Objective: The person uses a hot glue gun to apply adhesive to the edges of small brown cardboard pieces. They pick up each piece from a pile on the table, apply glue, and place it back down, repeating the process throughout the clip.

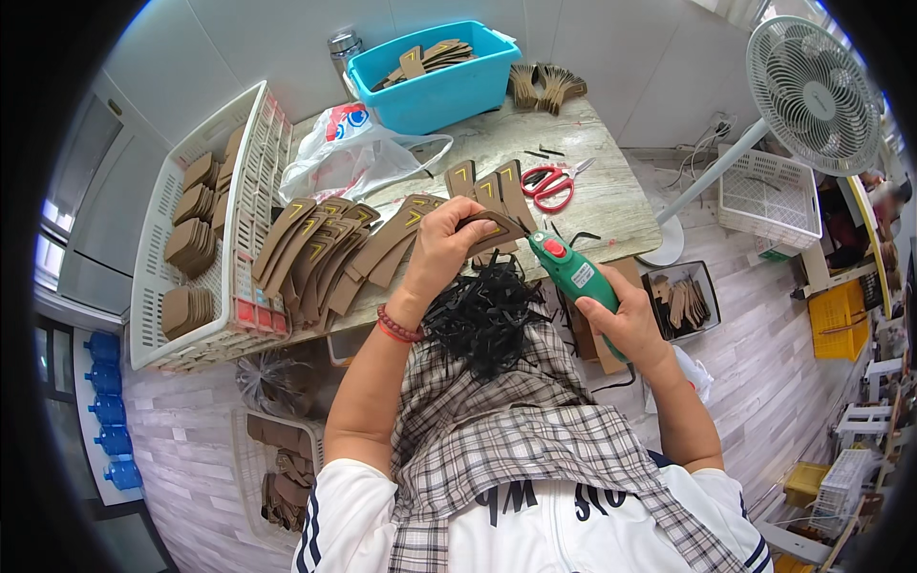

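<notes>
My left hand (449,234) pinches a brown curved flat piece (495,229) with a yellow angular mark, just beyond the table's near edge. A green handheld power tool (573,271) with a red switch is gripped in my right hand (626,317). Its narrow tip meets or nearly meets the right end of the piece; contact is too small to tell. Beneath my hands, a heap of black strip scraps (485,313) lies on my checked apron (516,435). More brown pieces (310,248) are fanned in overlapping rows on the table, left of my left hand.
Red-handled scissors (552,191) lie on the worn table (597,153). Farther back stand a blue bin (435,103) of brown pieces and a white plastic bag (349,162). A white crate (250,181) with stacked pieces stands left. A fan (812,95) rises at the right.
</notes>
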Action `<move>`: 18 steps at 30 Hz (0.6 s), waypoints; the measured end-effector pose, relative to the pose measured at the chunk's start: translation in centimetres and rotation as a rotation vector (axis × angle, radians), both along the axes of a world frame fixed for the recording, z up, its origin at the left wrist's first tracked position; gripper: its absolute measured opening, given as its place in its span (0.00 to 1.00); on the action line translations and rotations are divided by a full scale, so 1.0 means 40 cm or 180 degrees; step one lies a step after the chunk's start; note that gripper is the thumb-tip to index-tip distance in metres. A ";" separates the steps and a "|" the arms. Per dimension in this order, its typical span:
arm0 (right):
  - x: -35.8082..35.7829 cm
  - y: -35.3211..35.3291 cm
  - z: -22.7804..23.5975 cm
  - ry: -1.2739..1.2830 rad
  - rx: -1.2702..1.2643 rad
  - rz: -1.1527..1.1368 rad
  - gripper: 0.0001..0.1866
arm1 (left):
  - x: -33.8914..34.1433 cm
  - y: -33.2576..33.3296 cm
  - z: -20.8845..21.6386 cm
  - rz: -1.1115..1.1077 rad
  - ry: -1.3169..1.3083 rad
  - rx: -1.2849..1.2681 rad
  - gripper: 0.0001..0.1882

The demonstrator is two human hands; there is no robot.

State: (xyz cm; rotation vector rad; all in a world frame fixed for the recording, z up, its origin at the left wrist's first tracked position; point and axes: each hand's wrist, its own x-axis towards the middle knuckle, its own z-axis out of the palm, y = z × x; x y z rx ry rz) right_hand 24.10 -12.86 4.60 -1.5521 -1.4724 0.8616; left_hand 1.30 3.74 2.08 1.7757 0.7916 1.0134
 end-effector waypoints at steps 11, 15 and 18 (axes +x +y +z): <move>0.004 0.014 0.017 -0.0269 -0.0160 0.0223 0.24 | 0.002 -0.004 0.010 -0.0475 0.0192 -0.0648 0.07; -0.013 0.034 0.017 -0.0199 -0.0284 0.0121 0.24 | -0.003 -0.003 -0.002 -0.0454 0.0172 -0.0812 0.07; -0.019 0.024 0.002 -0.0293 -0.0189 0.0072 0.24 | -0.028 0.010 -0.010 -0.0402 -0.0153 -0.0974 0.07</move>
